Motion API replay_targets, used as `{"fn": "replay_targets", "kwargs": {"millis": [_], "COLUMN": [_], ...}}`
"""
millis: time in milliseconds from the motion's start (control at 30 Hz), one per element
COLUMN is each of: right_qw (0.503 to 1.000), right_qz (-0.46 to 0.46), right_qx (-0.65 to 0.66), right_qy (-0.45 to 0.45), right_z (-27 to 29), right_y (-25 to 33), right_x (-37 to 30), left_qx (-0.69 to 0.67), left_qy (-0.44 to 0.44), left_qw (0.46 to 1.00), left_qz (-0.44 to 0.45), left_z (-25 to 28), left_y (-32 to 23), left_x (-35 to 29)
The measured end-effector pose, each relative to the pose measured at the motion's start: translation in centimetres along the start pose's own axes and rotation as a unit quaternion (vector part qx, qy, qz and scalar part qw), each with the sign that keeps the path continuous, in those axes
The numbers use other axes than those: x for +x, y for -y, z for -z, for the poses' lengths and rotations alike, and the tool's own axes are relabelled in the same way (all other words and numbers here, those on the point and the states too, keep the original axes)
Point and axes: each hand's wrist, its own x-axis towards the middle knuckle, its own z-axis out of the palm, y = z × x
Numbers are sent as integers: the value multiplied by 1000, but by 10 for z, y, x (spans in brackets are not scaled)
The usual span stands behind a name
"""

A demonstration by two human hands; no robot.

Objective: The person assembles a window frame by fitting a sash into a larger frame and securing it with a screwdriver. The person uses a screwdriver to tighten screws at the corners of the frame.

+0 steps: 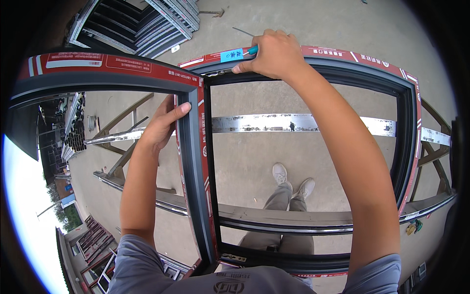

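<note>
At left, the dark sash looks stiff, smooth, probably fairly heavy, best gripped by its upright edge, where the left hand curls round. Beyond, upper centre, the right hand closes around a teal tool over the similarly rigid outer frame.

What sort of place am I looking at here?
Probably a window-making workshop or its yard: a dark window frame with red strips lies across metal-topped supports, and more frames stand stacked on the bare floor.
</note>
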Motion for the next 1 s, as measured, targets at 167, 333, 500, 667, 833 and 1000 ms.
{"fn": "replay_targets", "kwargs": {"millis": [167,333,500,667,833,1000], "right_qw": [999,994,974,985,979,979], "right_qz": [-26,38,99,94,90,102], "right_qx": [-17,-28,-57,-37,-52,-29], "right_qy": [26,-96,-196,-140,-175,-174], "right_z": [1,-13,-25,-29,-28,-25], "right_y": [10,5,-6,-11,-8,-9], "right_x": [3,-8,-20,-18,-21,-28], "left_qx": [29,26,58,117,168,196], "left_qy": [-23,-31,-89,-21,12,0], "left_qw": [999,997,990,987,976,972], "left_qz": [-38,-59,-97,-110,-135,-132], "left_z": [-5,-5,-4,10,24,29], "left_y": [-5,2,-6,-23,-24,-23], "left_x": [-3,4,8,12,15,16]}}
